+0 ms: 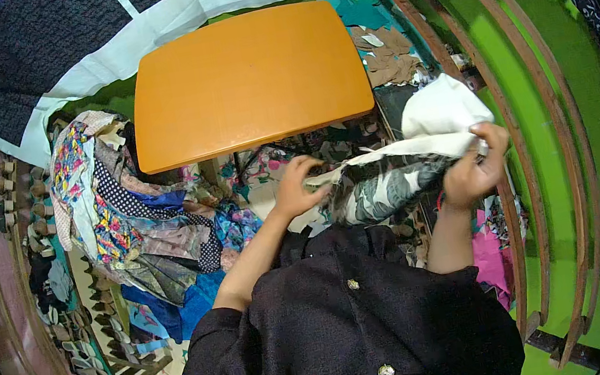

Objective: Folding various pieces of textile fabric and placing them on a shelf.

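Note:
Stretched between my hands, in front of my body, is a piece of cloth with a dark grey-green leaf print [387, 193] and a white band [415, 147] along its top edge. My left hand [298, 188] is closed at the left end of this cloth, its fingertips curled over the edge. At the other end my right hand [471, 174] pinches the white edge between thumb and fingers. A bunched white cloth [444, 106] bulges up just beyond my right hand; whether it is joined to the printed piece I cannot tell. The printed part hangs down toward my lap.
An orange table [251, 77] stands ahead. Left of it lies a heap of patterned fabrics [115, 209], with blue cloth [204, 301] below. Brown cut pieces [389, 55] lie at the table's right. Wooden slatted racks [525, 73] run along the right; another rack [4, 274] holds small pieces at left.

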